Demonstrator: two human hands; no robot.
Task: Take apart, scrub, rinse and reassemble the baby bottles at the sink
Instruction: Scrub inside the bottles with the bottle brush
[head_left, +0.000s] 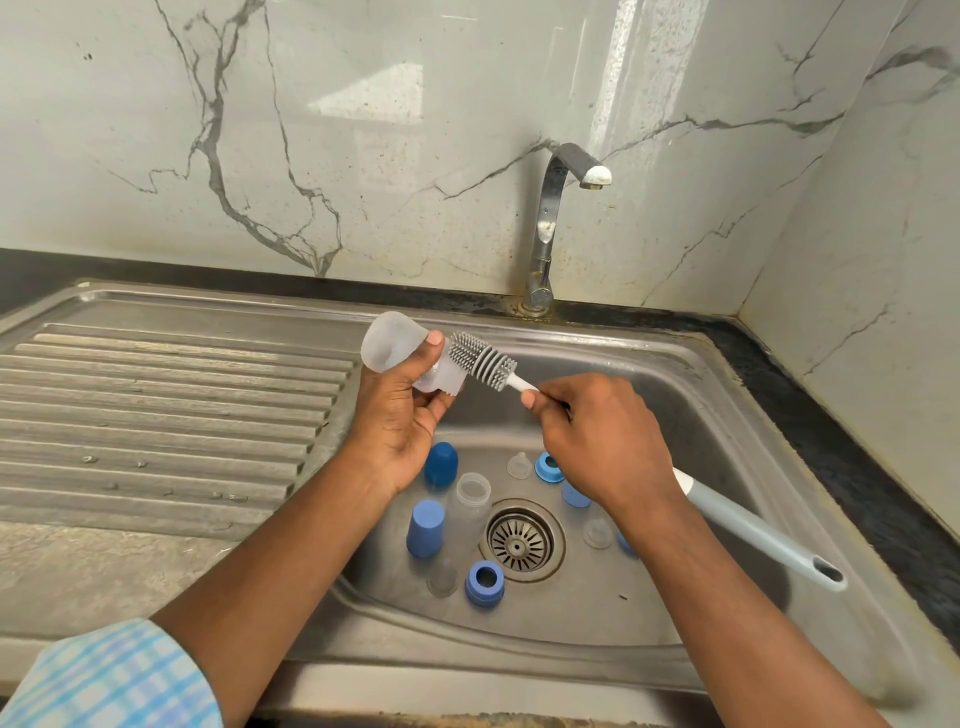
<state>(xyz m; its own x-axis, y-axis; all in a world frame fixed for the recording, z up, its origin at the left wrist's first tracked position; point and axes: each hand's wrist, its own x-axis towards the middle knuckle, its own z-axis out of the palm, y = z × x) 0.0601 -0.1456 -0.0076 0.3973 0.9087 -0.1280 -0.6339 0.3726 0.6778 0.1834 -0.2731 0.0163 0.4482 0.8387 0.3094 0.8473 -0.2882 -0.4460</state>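
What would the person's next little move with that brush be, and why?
Probably slide the brush into the clear bottle: the left hand holds its open neck beside the bristles, which sit outside it, and the right hand grips the brush.

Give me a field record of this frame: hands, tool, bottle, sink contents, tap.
left hand: holds clear bottle
right hand: grips brush by its handle
brush head: outside the bottle, beside its neck
sink: second bottle, blue caps, collars, clear nipples, all lying around the drain
tap: no water visible
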